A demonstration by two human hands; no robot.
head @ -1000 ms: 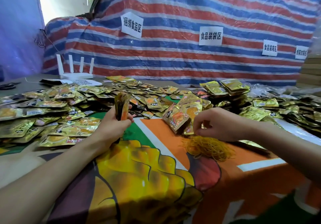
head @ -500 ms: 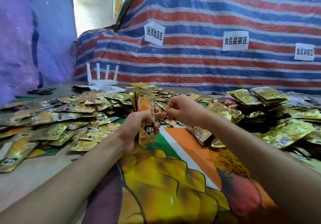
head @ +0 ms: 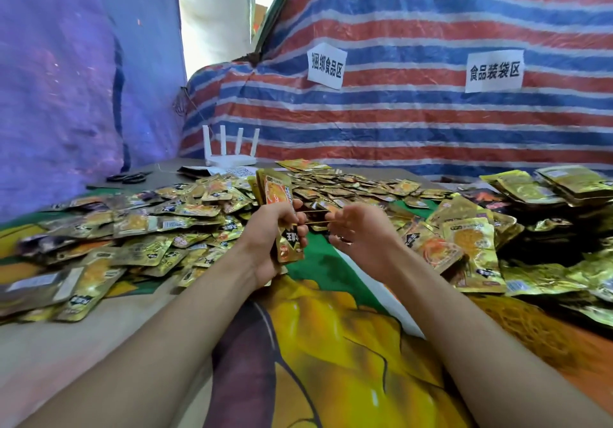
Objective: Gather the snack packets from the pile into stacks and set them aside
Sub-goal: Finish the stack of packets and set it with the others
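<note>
**Step in hand.** The work is at the binding stage. The left hand (head: 268, 238) grips a stack (head: 278, 195) of gold packets upright, fingers curled round its middle, above the near centre of the table. The right hand (head: 361, 233) pinches a rubber band (head: 318, 223) with curled fingers. The band is stretched taut between the two hands and appears to be looped round the stack on the left side.

**Next move.** The band probably needs another turn over the top of the stack before it is released. The left hand should hold the packets square while this is done, since the foil looks slippery and the stack could fan out. The bound stack then goes aside, most likely with the finished bundles (head: 564, 183) at the far right.

**Surface.** The table carries a printed cloth (head: 331, 354) in yellow, orange and green.
- Loose packets (head: 139, 228) cover the left side, the far centre and the right side, so much sorting remains.
- An orange heap (head: 517, 324), near right, looks like spare bands, but it is blurred.
- A white router (head: 229, 157) and a pair of scissors (head: 127, 178) sit at the far left.

**Room.** A red, white and blue striped tarp (head: 431, 129) hangs behind the table and bears two paper signs (head: 326, 66). A purple sheet (head: 66, 95) closes the left side.
</note>
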